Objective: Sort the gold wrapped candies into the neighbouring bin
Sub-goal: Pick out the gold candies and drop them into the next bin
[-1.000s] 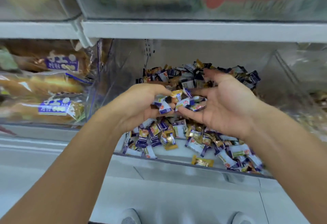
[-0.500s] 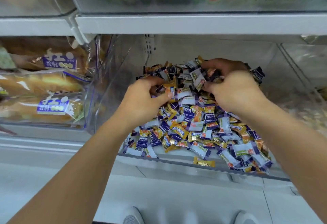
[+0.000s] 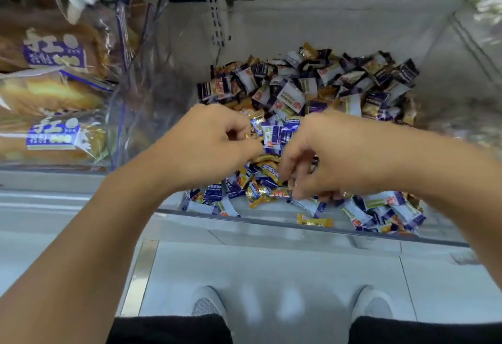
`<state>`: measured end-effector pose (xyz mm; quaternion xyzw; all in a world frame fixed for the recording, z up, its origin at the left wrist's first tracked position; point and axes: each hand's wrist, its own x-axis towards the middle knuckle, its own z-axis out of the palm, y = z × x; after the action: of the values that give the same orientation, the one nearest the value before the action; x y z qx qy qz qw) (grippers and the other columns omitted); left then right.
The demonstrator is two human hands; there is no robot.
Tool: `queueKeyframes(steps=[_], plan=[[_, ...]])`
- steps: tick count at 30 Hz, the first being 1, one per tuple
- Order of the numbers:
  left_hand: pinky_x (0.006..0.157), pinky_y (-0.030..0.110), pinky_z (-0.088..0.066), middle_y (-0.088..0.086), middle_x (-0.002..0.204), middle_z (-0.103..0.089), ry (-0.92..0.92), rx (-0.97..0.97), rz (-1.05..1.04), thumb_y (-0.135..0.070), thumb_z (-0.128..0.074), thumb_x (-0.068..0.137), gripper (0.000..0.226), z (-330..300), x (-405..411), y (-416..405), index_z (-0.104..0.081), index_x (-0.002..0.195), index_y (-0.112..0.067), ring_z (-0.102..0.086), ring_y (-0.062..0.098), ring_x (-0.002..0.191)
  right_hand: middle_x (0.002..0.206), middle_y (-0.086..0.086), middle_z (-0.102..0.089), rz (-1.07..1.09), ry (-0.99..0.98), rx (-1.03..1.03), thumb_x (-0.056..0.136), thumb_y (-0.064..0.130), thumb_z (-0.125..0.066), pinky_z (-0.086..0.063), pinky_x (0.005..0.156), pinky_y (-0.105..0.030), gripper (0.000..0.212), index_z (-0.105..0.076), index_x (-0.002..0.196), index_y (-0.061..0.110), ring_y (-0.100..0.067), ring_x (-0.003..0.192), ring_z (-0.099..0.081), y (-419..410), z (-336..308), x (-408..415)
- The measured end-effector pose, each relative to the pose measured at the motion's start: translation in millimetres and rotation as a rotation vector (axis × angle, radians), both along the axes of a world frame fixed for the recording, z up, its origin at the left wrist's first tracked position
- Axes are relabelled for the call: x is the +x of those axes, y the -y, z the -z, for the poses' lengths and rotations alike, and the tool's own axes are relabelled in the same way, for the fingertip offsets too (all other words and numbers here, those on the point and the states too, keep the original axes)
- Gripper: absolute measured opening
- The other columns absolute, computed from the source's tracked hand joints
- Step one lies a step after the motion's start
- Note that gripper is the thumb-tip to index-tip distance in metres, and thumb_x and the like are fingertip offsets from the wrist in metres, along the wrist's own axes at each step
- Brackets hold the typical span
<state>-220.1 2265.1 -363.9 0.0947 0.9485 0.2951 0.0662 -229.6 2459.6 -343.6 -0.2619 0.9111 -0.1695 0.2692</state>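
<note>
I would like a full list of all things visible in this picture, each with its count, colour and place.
candy pile: many pieces, purple-and-white and gold wrappers, heaped in the clear middle bin
clear bin: one, transparent, on the shelf at centre
lone gold candy: one, gold, at the bin's front edge, apart from the pile
bread packs: several, brown with purple-and-white labels, in the left compartment
floor: grey-white tiles, below the shelf
shoes: two, grey, at bottom
left hand: one, fingers curled, pinching gold candy over the pile
right hand: one, fingers curled down into the candies
</note>
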Motion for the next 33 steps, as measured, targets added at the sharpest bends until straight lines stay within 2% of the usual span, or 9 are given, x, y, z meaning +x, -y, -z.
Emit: queueKeyframes(steps=[3,6,10,13,15,17,22,27,33], plan=[[0.043,0.026,-0.049,-0.004,0.045,-0.038,0.172,-0.001,0.018,-0.019,-0.055,0.094,0.041,12.3,1.9,-1.6,-0.042,0.057,-0.007,-0.048,0.008,0.038,0.072,0.005,-0.073,0.027,0.194,0.114,0.096,0.025,-0.062,-0.062,0.067,-0.032,0.011,-0.073,0.096,0.026,-0.007,0.060,-0.071,-18.0,10.3,0.3],[0.061,0.044,-0.056,0.002,0.054,-0.045,0.162,-0.129,0.084,-0.034,-0.048,0.100,0.043,23.4,3.0,3.0,-0.046,0.066,-0.009,-0.062,0.019,0.056,0.095,0.007,-0.072,0.039,0.367,0.146,0.103,0.019,-0.045,-0.062,0.075,-0.036,0.025,-0.066,0.114,0.027,-0.010,0.078,-0.074,-22.2,24.4,0.6],[0.070,0.051,-0.058,-0.004,0.056,-0.044,0.217,-0.105,0.116,-0.052,-0.044,0.095,0.044,29.4,0.6,8.7,-0.044,0.069,-0.016,-0.053,0.010,0.052,0.106,-0.006,-0.065,0.109,0.593,0.033,0.102,-0.003,-0.039,-0.062,0.074,-0.045,0.040,-0.063,0.108,0.030,-0.023,0.083,-0.070,-12.5,39.4,2.2],[0.073,0.050,-0.060,-0.001,0.064,-0.040,0.379,0.041,0.092,-0.063,-0.042,0.082,0.054,28.3,-0.1,5.0,-0.048,0.079,-0.010,-0.055,0.024,0.063,0.096,-0.009,-0.063,0.000,0.665,0.049,0.101,-0.004,-0.041,-0.058,0.067,-0.031,0.039,-0.061,0.126,0.019,-0.014,0.077,-0.063,-8.3,44.1,3.6],[0.070,0.041,-0.062,-0.005,0.065,-0.035,0.476,0.159,0.072,-0.062,-0.044,0.078,0.056,28.4,2.3,-0.1,-0.046,0.083,-0.006,-0.050,0.013,0.058,0.084,-0.003,-0.066,-0.123,0.523,0.128,0.100,0.015,-0.046,-0.058,0.063,-0.027,0.026,-0.067,0.115,0.014,-0.008,0.065,-0.058,-6.8,46.0,5.5],[0.075,0.041,-0.062,0.006,0.072,-0.046,0.516,0.185,0.063,-0.059,-0.043,0.085,0.057,29.7,3.4,-2.2,-0.050,0.092,-0.003,-0.061,0.012,0.065,0.090,-0.009,-0.069,-0.223,0.405,0.209,0.096,0.032,-0.047,-0.059,0.071,-0.041,0.031,-0.068,0.107,0.012,-0.015,0.063,-0.053,-6.0,46.9,5.7],[0.081,0.039,-0.061,0.025,0.113,-0.063,0.693,0.222,0.062,-0.049,-0.043,0.099,0.040,31.6,6.1,-4.6,-0.063,0.103,-0.014,-0.069,0.027,0.094,0.087,0.002,-0.072,-0.130,0.495,0.165,0.093,0.037,-0.052,-0.060,0.080,-0.038,0.025,-0.071,0.097,0.021,-0.009,0.071,-0.068,-11.1,33.2,4.7],[0.076,0.041,-0.062,0.014,0.094,-0.073,0.726,0.229,-0.022,-0.044,-0.042,0.101,0.032,31.2,2.6,-9.2,-0.055,0.093,-0.016,-0.071,0.020,0.076,0.055,0.010,-0.058,0.086,0.497,-0.005,0.099,0.017,-0.044,-0.044,0.045,-0.018,0.030,-0.071,0.088,0.022,-0.004,0.043,-0.051,-16.7,25.9,2.3],[0.067,0.030,-0.059,-0.004,0.075,-0.068,0.569,0.031,0.186,-0.018,-0.043,0.104,0.023,28.6,-0.9,6.0,-0.062,0.091,-0.020,-0.067,0.011,0.070,0.052,0.013,-0.060,0.223,-0.082,-0.107,0.088,0.041,-0.070,-0.038,0.042,-0.010,0.019,-0.072,0.078,0.025,0.000,0.047,-0.055,-5.8,25.9,-2.7]])
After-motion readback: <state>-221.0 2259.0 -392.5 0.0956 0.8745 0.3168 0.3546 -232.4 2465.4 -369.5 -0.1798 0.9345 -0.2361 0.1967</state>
